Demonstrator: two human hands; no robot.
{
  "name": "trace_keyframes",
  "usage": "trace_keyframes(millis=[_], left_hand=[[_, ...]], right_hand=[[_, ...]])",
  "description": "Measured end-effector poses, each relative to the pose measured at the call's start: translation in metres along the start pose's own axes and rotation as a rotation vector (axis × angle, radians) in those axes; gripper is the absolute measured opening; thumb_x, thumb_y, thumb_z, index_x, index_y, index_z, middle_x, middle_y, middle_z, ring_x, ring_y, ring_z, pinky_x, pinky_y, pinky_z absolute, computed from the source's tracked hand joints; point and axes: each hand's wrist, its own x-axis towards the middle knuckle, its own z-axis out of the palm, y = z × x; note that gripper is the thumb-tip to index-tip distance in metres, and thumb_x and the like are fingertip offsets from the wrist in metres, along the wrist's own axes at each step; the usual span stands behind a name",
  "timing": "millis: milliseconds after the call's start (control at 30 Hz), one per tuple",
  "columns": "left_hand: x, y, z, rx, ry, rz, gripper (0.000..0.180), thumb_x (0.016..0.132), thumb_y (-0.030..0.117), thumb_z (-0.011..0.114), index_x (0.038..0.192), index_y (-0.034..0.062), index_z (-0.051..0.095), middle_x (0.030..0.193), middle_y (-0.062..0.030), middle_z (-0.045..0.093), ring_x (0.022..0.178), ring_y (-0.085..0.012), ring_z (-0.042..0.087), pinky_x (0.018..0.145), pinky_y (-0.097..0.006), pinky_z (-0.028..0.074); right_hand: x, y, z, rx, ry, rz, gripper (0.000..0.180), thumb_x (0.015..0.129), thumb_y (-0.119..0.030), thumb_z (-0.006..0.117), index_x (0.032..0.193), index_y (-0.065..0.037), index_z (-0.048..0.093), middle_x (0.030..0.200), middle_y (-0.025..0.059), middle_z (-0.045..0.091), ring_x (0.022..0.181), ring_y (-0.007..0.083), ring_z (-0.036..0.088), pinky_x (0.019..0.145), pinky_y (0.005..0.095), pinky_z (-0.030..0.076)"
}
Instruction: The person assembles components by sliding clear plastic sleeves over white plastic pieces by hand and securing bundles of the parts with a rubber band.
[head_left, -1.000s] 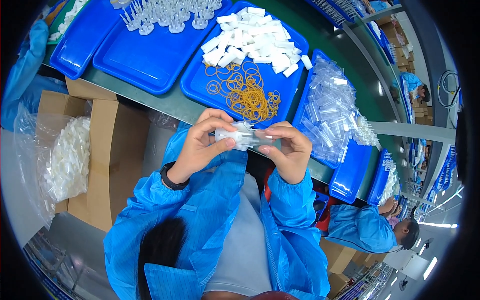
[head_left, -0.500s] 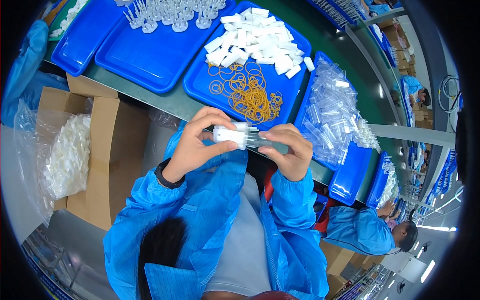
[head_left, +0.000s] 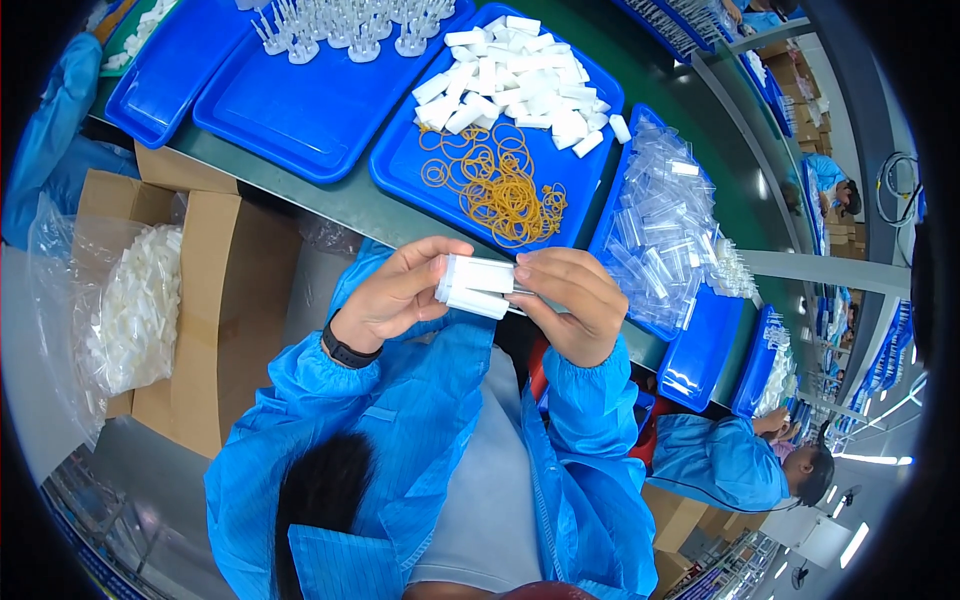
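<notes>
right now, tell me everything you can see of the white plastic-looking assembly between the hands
The white plastic-looking assembly shows at least two smooth, elongated white pieces side by side, with a pale end piece at their left. Thin rods show at the right. It is held sideways, sloping slightly down to the right. The left hand grips its left end; the right hand pinches the other. Fingers hide the rest.
</notes>
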Motion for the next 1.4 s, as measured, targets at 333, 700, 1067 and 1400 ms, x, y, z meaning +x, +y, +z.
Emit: trace_keyframes(millis=[333,700,1067,1400], left_hand=[[0.007,-0.004,-0.008,-0.037,-0.177,-0.049,0.037,0.099,0.023,0.050,0.131,0.0053,0.044,0.107,-0.0132,0.061,0.084,-0.0187,0.068,0.062,-0.027,0.060],[0.001,0.006,0.006,0.423,0.125,-0.037,0.060,0.085,0.023,0.071,0.134,0.0054,0.041,0.120,-0.0134,0.058,0.099,-0.0245,0.064,0.074,-0.029,0.058],[0.004,0.000,0.001,0.415,0.083,0.042,0.054,0.086,0.028,0.069,0.130,0.0055,0.047,0.120,-0.0099,0.059,0.103,-0.0169,0.062,0.071,-0.025,0.054],[0.003,-0.001,0.003,0.362,0.067,0.049,0.048,0.089,0.023,0.066,0.130,0.0053,0.047,0.121,-0.0098,0.059,0.103,-0.0164,0.061,0.072,-0.025,0.054]], right_hand=[[0.001,0.004,0.005,-0.034,-0.009,-0.005,0.027,0.067,-0.008,0.078,0.093,-0.002,0.071,0.096,0.0103,0.069,0.095,0.0279,0.066,0.078,0.0347,0.052],[-0.016,0.031,-0.050,-0.585,0.001,0.245,0.032,0.074,-0.001,0.066,0.104,-0.011,0.068,0.103,0.0071,0.066,0.101,0.0282,0.056,0.088,0.0394,0.041],[-0.058,0.057,-0.093,-0.846,-0.287,0.523,0.036,0.068,-0.005,0.072,0.104,-0.008,0.068,0.102,0.0087,0.065,0.095,0.0281,0.054,0.082,0.0390,0.044],[-0.055,0.062,-0.091,-0.869,-0.297,0.458,0.024,0.071,-0.008,0.072,0.096,-0.007,0.070,0.102,0.0082,0.065,0.099,0.0273,0.055,0.084,0.0386,0.044]])
